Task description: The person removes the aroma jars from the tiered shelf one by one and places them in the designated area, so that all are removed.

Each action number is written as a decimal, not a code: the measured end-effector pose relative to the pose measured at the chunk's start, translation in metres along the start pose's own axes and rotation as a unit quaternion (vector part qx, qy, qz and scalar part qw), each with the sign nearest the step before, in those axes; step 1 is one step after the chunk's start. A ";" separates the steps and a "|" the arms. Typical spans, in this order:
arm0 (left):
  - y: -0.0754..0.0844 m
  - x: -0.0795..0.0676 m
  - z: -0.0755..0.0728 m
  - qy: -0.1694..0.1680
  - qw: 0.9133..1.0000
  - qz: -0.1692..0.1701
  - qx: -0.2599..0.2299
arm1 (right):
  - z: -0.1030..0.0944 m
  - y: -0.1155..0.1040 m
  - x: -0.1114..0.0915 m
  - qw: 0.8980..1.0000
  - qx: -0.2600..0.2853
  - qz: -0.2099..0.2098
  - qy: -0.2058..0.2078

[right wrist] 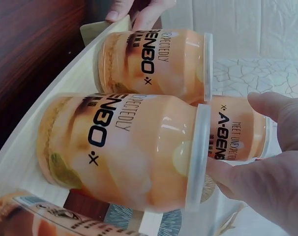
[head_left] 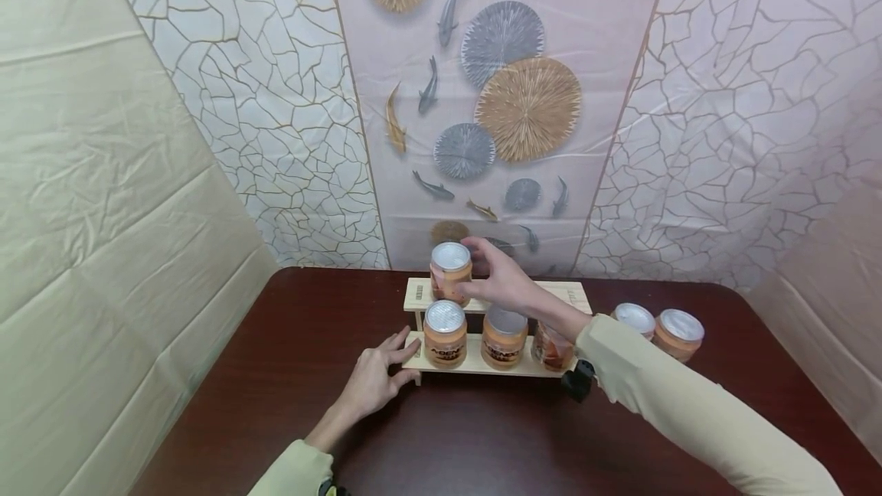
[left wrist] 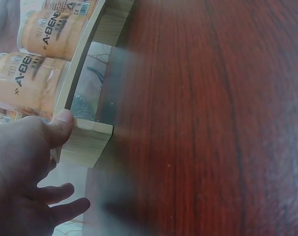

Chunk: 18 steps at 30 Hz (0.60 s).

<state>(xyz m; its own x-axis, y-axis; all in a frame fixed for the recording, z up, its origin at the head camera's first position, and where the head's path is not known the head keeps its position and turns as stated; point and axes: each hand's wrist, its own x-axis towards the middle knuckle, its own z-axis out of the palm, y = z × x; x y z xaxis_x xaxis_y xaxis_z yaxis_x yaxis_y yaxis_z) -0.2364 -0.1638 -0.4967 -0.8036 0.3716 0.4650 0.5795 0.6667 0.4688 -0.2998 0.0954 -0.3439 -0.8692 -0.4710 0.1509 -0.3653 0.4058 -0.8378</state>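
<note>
A two-step wooden rack (head_left: 475,363) stands on the table. My right hand (head_left: 506,282) holds an orange jar (head_left: 451,282) with a pale lid at the left end of the upper step, thumb and fingers at its right side. On the lower step stand a left jar (head_left: 445,344), a middle jar (head_left: 503,344) and a right jar (head_left: 550,348), the last partly hidden by my right wrist. My left hand (head_left: 372,375) grips the left end of the lower step; in the left wrist view its thumb (left wrist: 61,129) presses the wooden edge.
Two more lidded jars, a nearer-in one (head_left: 634,318) and an outer one (head_left: 678,334), stand on the dark table (head_left: 310,350) right of the rack, partly behind my right sleeve (head_left: 689,419). A patterned cloth backdrop (head_left: 482,197) hangs behind the table.
</note>
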 end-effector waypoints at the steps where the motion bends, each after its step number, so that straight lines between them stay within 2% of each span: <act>1: 0.000 0.000 0.000 0.001 1.000 0.000 0.000 | 0.001 0.000 0.001 1.000 -0.005 0.001 0.001; 5: -0.001 0.000 0.000 0.001 1.000 -0.001 0.001 | 0.003 0.001 0.003 1.000 -0.025 -0.001 0.014; 12: -0.001 0.000 0.000 -0.001 1.000 -0.002 -0.001 | 0.009 0.004 0.008 0.999 -0.032 -0.031 0.030; 18: -0.001 0.000 0.000 0.001 1.000 -0.002 -0.001 | 0.014 0.006 0.012 0.998 -0.036 -0.039 0.037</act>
<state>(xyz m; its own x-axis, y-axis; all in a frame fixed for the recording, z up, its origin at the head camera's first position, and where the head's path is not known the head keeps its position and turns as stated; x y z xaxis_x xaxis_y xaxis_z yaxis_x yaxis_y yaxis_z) -0.2375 -0.1644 -0.4973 -0.8056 0.3680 0.4642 0.5766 0.6673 0.4715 -0.3077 0.0817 -0.3545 -0.8583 -0.4458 0.2540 -0.4533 0.4268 -0.7826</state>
